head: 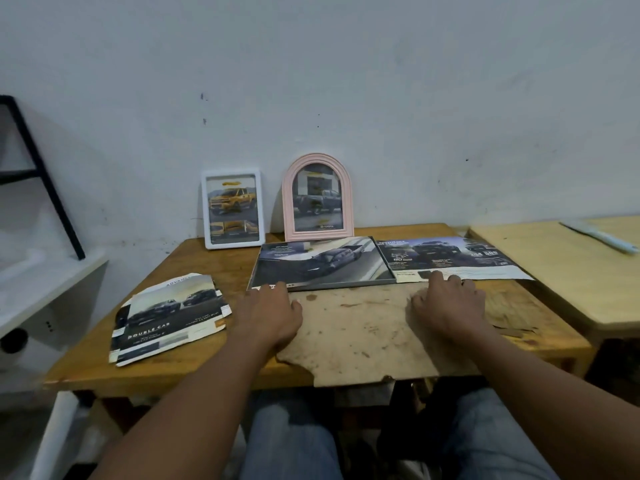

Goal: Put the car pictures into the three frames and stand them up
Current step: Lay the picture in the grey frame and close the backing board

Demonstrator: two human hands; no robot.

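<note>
Two flat hands at centre, gripping nothing: left hand (273, 313) touches grey frame (346, 285); right hand (448, 303) touches car brochure (450, 258).

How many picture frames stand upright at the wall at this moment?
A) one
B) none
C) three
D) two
D: the white frame and the pink arched frame stand at the wall, while the grey frame lies flat on the table.
</note>
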